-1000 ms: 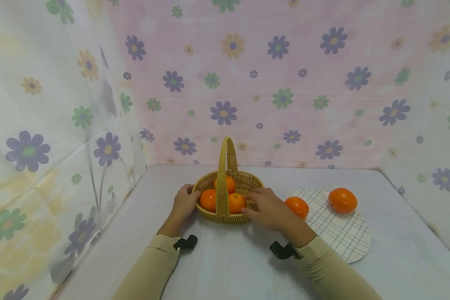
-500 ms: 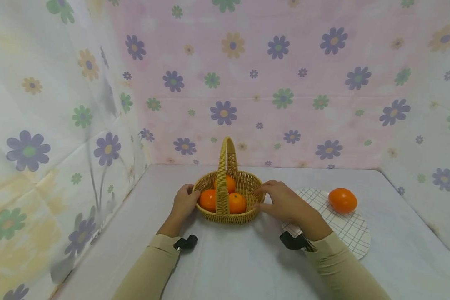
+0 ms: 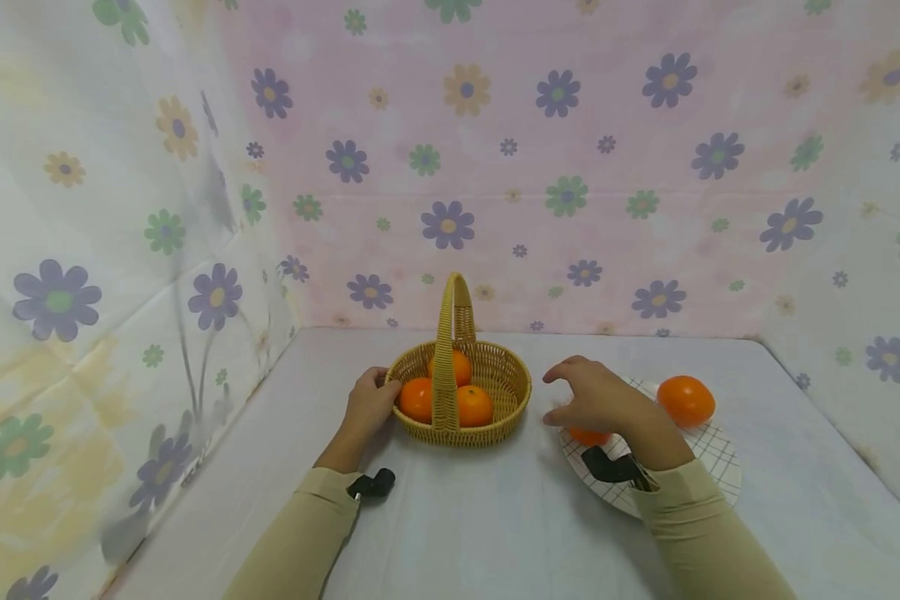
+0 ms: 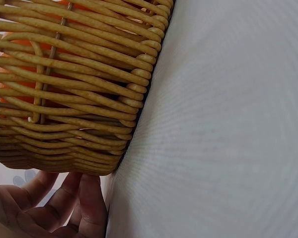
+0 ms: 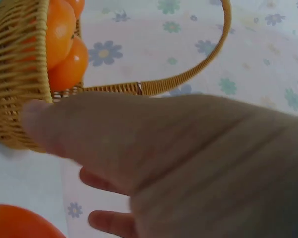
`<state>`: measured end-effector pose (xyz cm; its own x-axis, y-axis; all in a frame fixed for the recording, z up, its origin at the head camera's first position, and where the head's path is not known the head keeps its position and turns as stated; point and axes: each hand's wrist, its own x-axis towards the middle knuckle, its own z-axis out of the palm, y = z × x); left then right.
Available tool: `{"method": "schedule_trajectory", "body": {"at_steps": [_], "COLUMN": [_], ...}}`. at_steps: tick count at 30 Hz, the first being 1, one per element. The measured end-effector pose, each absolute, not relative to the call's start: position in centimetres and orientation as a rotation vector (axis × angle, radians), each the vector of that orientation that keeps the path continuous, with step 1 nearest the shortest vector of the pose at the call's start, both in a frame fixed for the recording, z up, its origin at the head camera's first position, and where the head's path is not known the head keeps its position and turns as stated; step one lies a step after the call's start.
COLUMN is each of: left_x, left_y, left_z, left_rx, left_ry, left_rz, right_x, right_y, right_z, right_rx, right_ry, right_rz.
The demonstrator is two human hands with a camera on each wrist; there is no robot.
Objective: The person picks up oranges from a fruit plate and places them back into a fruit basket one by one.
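A woven wicker basket [image 3: 506, 429] with a tall arched handle stands on the table in the head view, holding several oranges, one of them at the front [image 3: 474, 407]. My left hand [image 3: 367, 407] grips the basket's left rim, thumb at the edge; in the left wrist view its fingers [image 4: 92, 203] touch the woven side. Right of the basket, my right hand [image 3: 600, 400] hovers with thumb and fingers spread and nothing between them. Beneath it an orange [image 3: 589, 436] lies partly hidden on a checked plate [image 3: 690, 483]. Another orange [image 3: 686, 401] sits farther right on that plate.
A white cloth covers the table [image 3: 450, 517]. Flower-printed fabric hangs as a back wall [image 3: 510, 183] and at both sides. The basket's handle [image 3: 446, 333] rises above its rim.
My right hand has drawn back from inside the basket, moving right until over the plate's left part. My left hand and the basket have stayed where they were.
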<state>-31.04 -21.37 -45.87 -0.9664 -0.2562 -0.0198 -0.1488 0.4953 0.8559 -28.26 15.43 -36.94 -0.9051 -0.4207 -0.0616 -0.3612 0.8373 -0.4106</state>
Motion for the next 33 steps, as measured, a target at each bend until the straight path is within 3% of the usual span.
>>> {"method": "schedule_trajectory", "body": {"at_steps": [7, 33], "left_x": [-31.2, -30.9], "left_y": [-21.4, -21.3], "left_z": [-46.0, -45.9], "left_rx": [0.346, 0.361], "left_ry": [-2.613, -2.613], "left_rz": [-1.487, -1.492], "right_x": [-28.2, -28.4], "right_y": [16.8, 18.1], "right_z": [-36.7, -37.6], "right_rx": [-0.466, -0.322], "right_ry": [2.796, 2.739], "right_rz": [-0.557, -0.480]}}
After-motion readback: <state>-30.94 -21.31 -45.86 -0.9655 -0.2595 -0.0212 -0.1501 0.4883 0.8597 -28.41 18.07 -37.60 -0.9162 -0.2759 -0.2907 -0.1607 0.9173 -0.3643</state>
